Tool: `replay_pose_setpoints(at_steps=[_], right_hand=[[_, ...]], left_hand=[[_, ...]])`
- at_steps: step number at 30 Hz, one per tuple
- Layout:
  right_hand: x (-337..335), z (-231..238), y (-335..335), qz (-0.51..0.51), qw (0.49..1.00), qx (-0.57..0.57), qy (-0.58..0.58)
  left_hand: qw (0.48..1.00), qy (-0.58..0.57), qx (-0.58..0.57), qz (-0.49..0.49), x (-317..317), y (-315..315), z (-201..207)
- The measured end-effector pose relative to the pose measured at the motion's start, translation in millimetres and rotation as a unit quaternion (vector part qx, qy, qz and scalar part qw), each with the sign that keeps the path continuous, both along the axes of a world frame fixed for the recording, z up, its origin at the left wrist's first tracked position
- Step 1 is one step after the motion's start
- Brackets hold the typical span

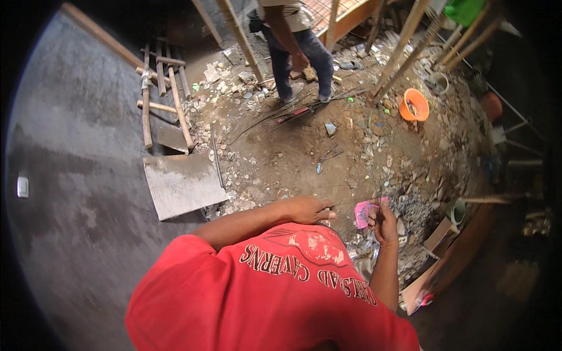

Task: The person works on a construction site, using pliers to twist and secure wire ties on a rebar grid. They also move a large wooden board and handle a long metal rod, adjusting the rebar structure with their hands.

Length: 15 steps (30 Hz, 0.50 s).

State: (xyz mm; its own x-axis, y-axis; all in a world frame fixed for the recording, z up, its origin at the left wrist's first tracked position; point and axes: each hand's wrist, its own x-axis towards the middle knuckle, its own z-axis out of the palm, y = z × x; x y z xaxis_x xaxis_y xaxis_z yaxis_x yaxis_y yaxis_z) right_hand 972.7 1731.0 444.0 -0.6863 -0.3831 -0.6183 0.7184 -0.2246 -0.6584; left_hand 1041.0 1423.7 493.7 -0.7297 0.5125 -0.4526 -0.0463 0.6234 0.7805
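My right hand (383,223) is closed on a small bright pink piece, flat like a folded paper or packet (362,214), with dark marks on it. Part of the pink piece shows again above my fingers. In front of the red shirt, my left hand (307,209) lies with its fingers stretched out and holds nothing that shows. Below both hands is dirt ground (281,169) strewn with rubble. A pair of pliers or similar crossed tool with a blue handle (319,168) lies on the dirt ahead of me.
Another person (304,52) stands ahead. An orange bucket (414,106) sits far right among upright wooden poles (404,50). To the left are a pale board (182,184), a wooden ladder-like frame (170,99) and a grey wall (70,134). Steel bars (293,114) lie by the person's feet.
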Motion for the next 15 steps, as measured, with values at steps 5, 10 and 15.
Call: replay_pose_setpoints(at_steps=[5,10,15], right_hand=[[-37.4,-32.0,-48.1,0.138,0.942,0.268,0.147],[-31.6,-37.2,-79.9,0.214,0.816,0.403,0.355],[-32.4,-37.4,-78.9,0.228,0.731,0.475,0.433]], left_hand=[[0.998,0.041,-0.017,0.044,5.5,-89.1,3.1],[0.997,0.067,0.022,0.03,16.2,-192.1,-10.9],[1.0,-0.017,0.006,-0.022,21.8,-219.8,-2.1]])
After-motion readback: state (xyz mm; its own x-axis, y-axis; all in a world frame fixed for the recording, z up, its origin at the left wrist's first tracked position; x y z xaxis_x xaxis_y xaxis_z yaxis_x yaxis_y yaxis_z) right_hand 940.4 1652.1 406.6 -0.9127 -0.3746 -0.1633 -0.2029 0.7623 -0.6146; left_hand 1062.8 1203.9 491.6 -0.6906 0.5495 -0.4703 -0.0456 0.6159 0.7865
